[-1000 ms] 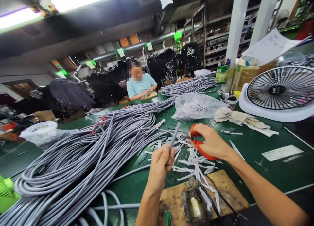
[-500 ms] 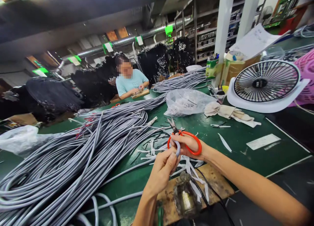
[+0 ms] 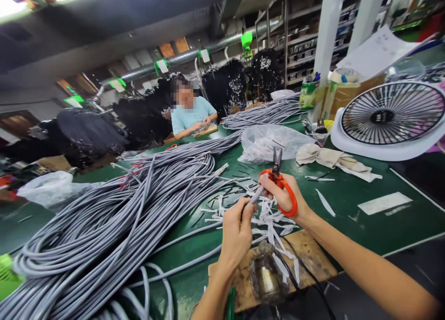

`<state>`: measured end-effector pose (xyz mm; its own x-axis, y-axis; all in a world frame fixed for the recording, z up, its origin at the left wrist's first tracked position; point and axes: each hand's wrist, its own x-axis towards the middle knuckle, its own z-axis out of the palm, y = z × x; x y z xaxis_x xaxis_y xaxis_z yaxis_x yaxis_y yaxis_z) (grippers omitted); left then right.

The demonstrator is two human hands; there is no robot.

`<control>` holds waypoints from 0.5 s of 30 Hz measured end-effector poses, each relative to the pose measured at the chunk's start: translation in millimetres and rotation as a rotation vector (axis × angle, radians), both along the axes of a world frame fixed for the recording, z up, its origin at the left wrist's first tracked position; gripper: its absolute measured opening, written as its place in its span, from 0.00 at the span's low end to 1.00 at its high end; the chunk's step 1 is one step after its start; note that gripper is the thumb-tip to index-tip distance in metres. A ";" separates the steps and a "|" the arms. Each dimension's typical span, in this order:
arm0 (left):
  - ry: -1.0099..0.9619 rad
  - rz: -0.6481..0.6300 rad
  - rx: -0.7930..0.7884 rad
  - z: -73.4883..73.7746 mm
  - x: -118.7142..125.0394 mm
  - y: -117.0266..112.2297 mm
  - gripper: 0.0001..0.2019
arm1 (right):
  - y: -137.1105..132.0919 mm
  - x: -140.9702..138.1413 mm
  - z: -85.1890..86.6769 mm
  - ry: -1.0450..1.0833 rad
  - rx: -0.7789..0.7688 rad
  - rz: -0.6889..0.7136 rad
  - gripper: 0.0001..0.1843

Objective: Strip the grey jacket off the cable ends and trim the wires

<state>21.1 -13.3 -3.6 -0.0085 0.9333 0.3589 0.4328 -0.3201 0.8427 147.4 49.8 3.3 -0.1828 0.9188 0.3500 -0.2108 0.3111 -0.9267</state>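
Note:
My left hand (image 3: 237, 227) is closed around a grey cable (image 3: 256, 195), whose end points up and to the right. Red-handled scissors (image 3: 277, 161) sit in my right hand (image 3: 283, 192), blades upward, with the handle loops around the hand. The right thumb and fingers also meet the cable's end; exactly how they pinch it is hard to make out. White strips (image 3: 269, 218) and short black pieces lie on the table below the hands. A big coil of grey cables (image 3: 114, 218) spreads to the left.
A wooden board (image 3: 309, 255) with a metal device (image 3: 266, 273) lies at the near edge. Beyond the hands is a clear plastic bag (image 3: 267, 141). Cloth gloves (image 3: 333, 160) and a white fan (image 3: 382, 118) stand right. Across the green table (image 3: 351, 195) sits a co-worker (image 3: 193, 113).
The scissors and right hand have shifted right and up, with the blades now more upright. The bent cable end now looks straighter between the hands. The camera view has turned slightly left.

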 end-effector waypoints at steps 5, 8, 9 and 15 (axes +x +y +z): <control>-0.191 -0.018 0.123 0.7 -5.2 -7.9 0.14 | 3.8 -24.7 -16.8 0.307 -0.344 0.545 0.18; -0.279 -0.072 0.133 0.2 -8.4 -8.9 0.15 | -0.8 -33.5 -19.2 0.320 -0.493 0.760 0.20; -0.296 -0.095 0.121 0.1 -9.2 -8.7 0.16 | -1.7 -33.4 -18.4 0.296 -0.511 0.801 0.21; 0.046 -0.062 -0.037 4.0 -3.3 -4.4 0.18 | 3.4 -3.8 0.5 0.153 -0.120 0.167 0.15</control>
<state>17.8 -17.7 0.5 0.0652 0.9443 0.3225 0.4520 -0.3161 0.8341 143.5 53.2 3.8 -0.2886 0.9169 0.2757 -0.3902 0.1503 -0.9084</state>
